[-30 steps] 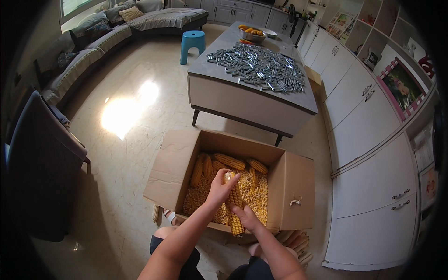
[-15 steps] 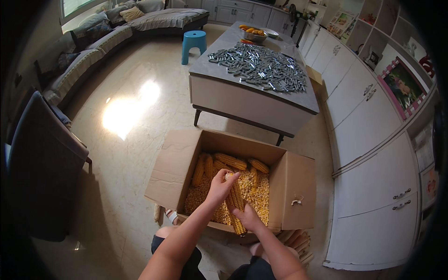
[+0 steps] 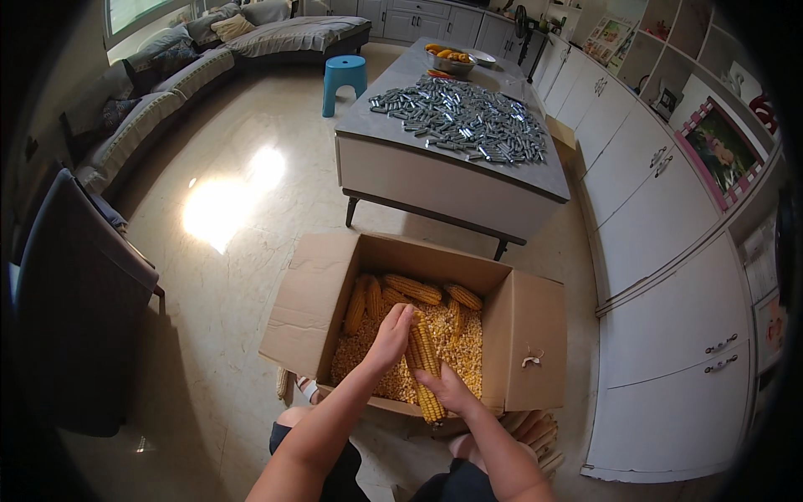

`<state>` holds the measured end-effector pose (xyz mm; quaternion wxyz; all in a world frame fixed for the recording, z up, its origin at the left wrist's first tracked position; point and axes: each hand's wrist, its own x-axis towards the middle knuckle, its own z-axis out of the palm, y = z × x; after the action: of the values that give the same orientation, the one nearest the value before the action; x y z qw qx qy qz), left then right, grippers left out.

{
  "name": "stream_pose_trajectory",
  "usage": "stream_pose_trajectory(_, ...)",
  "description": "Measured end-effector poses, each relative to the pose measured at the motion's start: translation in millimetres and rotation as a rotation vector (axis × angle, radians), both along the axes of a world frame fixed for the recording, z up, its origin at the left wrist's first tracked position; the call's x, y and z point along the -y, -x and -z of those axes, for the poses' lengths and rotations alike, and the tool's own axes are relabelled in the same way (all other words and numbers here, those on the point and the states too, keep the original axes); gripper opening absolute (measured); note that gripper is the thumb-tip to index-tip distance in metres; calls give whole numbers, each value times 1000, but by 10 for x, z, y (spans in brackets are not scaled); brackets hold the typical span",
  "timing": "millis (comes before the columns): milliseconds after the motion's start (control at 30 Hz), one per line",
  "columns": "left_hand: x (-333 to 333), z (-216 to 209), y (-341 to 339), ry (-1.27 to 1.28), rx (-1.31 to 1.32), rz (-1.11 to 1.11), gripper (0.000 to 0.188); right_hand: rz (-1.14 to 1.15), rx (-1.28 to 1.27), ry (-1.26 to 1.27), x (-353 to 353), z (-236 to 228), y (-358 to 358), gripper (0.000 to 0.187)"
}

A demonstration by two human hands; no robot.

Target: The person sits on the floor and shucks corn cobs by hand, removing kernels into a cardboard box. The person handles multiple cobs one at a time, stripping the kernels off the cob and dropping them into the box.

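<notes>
- The ear of corn [image 3: 425,360] slants above the cardboard box [image 3: 435,255], its lower tip over the near edge.
- The left hand [image 3: 393,335] is curled around the ear's upper end; the right hand [image 3: 449,391] grips its lower half, thumb against the rows.
- Box flaps fold outward left and right; the far wall stands near the table [image 3: 418,180].
- Pale floor [image 3: 226,309] stretches between box and dark chair [image 3: 79,309] on the left; another strip separates it from the white cabinets [image 3: 669,402].
- Inside the box, loose kernels [image 3: 468,360] cover the bottom, with whole ears [image 3: 411,289] along the far side.
- A metal bowl [image 3: 452,69] on the table holds yellow-orange pieces.
</notes>
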<state>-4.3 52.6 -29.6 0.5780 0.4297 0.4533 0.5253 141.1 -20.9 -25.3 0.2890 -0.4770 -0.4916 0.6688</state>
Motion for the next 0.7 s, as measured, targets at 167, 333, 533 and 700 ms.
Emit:
stream_pose_trajectory(167, 6, -173, -13, 167, -84, 1, 20, -3, 164, -181, 33, 135, 47, 50)
stream_pose_trajectory(333, 10, -44, -27, 40, 20, 44, 17, -2, 101, -66, 34, -1, 25, 52)
stream_pose_trajectory(533, 13, -57, -20, 20, 47, 89, 18, 19, 25, -99, 17, 65, -38, 49)
stream_pose_trajectory(700, -22, -70, -25, 138, 124, 79, 26, -14, 34, -39, -15, 69, -24, 44)
